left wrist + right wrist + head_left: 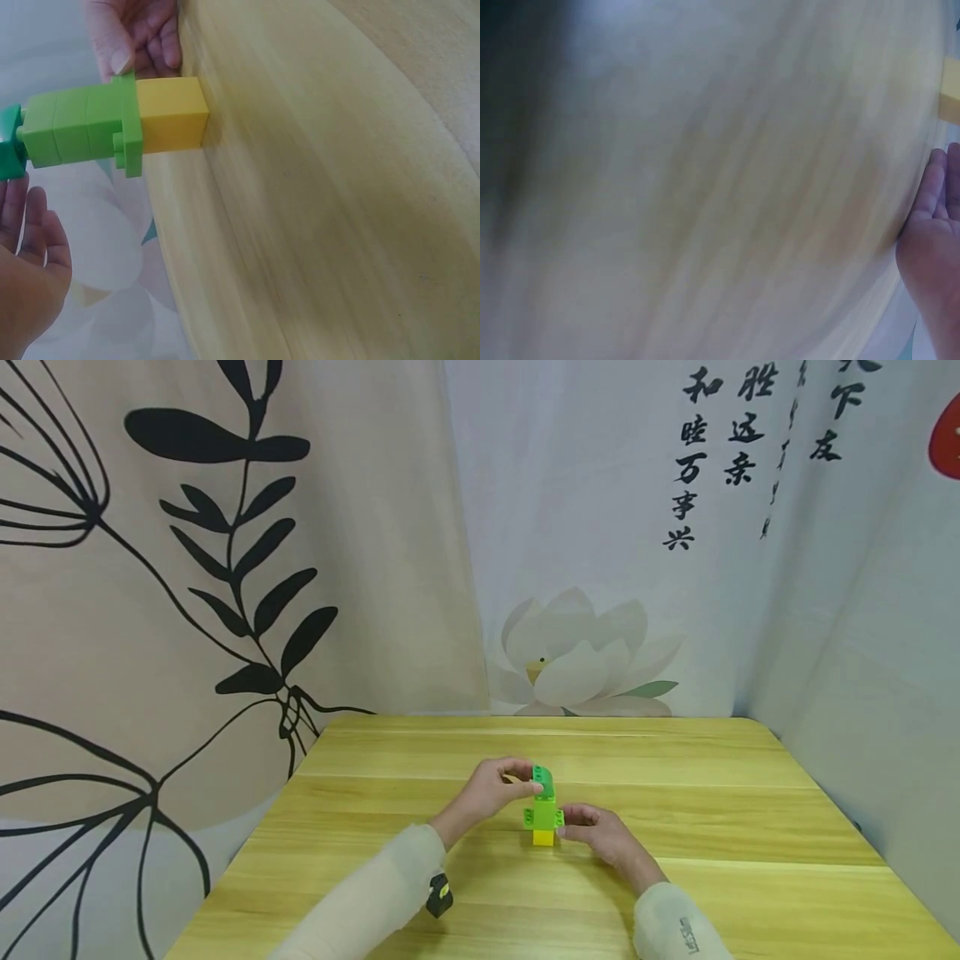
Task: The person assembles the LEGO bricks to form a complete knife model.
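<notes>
A small brick tower (543, 806) at frame centre has a yellow base and green bricks above. The table (675, 793) is pale yellow wood with grain stripes. Behind hang a beige curtain (225, 568) with black leaves and a white curtain (600, 527) with a lotus.

The wooden table (712, 793) bears a seemingly yellow-based block tower (544, 810).

A light yellow wooden worktop (675, 793) with plank seams fills the lower part of the head view. Behind it on the left hangs a beige cloth with black leaf drawings (225, 568). On the right hangs a white cloth with a pale lotus flower and black Chinese characters (585, 660).
</notes>
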The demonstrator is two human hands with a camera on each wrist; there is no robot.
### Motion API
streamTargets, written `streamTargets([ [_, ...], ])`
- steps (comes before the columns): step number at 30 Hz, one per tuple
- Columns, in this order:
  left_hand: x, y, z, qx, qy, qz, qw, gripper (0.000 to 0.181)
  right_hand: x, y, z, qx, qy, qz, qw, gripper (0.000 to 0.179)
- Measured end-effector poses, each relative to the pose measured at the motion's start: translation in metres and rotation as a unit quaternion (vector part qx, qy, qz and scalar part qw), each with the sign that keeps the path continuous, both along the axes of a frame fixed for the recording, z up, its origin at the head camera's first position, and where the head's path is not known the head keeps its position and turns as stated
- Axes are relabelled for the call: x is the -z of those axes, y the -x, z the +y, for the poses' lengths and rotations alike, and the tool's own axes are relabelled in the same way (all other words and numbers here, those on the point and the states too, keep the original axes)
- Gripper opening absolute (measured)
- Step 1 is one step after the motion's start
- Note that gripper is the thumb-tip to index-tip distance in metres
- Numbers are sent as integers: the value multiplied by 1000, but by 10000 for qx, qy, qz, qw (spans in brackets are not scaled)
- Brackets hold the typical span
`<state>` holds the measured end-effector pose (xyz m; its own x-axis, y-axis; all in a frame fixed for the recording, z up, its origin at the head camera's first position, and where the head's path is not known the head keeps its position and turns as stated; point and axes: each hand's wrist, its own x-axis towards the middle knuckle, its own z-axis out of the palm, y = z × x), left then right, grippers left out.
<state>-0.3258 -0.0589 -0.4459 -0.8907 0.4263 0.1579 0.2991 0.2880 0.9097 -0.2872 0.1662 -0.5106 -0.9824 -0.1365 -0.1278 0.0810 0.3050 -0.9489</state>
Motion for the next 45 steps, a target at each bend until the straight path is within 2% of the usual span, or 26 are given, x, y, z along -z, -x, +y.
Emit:
streamTargets([
  [5, 2, -2, 0, 65, 51, -23, 10000, 23, -1, -2, -1, -31, 70, -59, 10000, 43],
  [10, 1, -1, 0, 54, 220, 92, 9997, 23, -1, -2, 0, -67, 65, -45, 9999, 42],
  [17, 1, 1, 3, -18, 618, 524, 9967, 20, 1, 1, 2, -60, -82, -4, 9999, 47],
  [25, 3, 0, 6, -83, 630, 778, 9949, 21, 1, 1, 2, -34, -151, -12, 9999, 49],
  [32, 3, 0, 4, -47, 843, 1099, 9904, 22, 0, 1, 2, -51, -137, 28, 9999, 48],
  [36, 1, 0, 4, -26, 842, 1004, 9914, 22, 1, 2, 3, -28, -92, 28, 9999, 48],
  [45, 10, -1, 5, -100, 444, 429, 9980, 26, 2, 2, 3, -107, -108, 6, 9999, 48],
])
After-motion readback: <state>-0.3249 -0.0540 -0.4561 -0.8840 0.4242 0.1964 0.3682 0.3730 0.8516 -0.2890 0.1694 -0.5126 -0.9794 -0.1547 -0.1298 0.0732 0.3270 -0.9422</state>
